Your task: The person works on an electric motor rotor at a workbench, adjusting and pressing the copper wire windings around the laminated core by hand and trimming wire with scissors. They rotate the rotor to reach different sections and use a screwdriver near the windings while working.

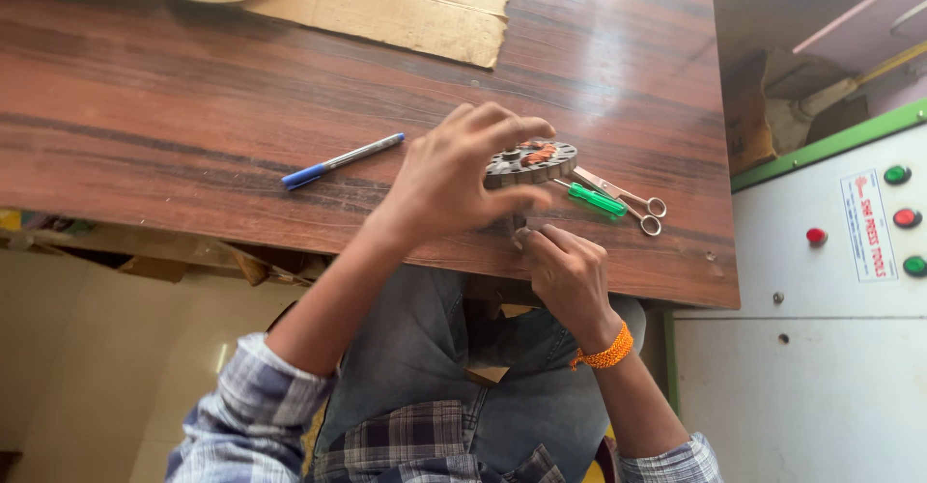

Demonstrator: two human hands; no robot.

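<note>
Head view shows left hand [454,184] pinching a stator disc [529,163] upright on the counter [193,106], right hand [565,270] pinching something small beneath; a loosened grip could topple it

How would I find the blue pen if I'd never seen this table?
Look at the brown wooden table, then find the left hand holding a round metal disc. The pen lies alone on the bare wood to the left of that hand. It is slim, with a blue cap and a silvery barrel, unlike the green-handled tool and scissors on the other side.
</note>
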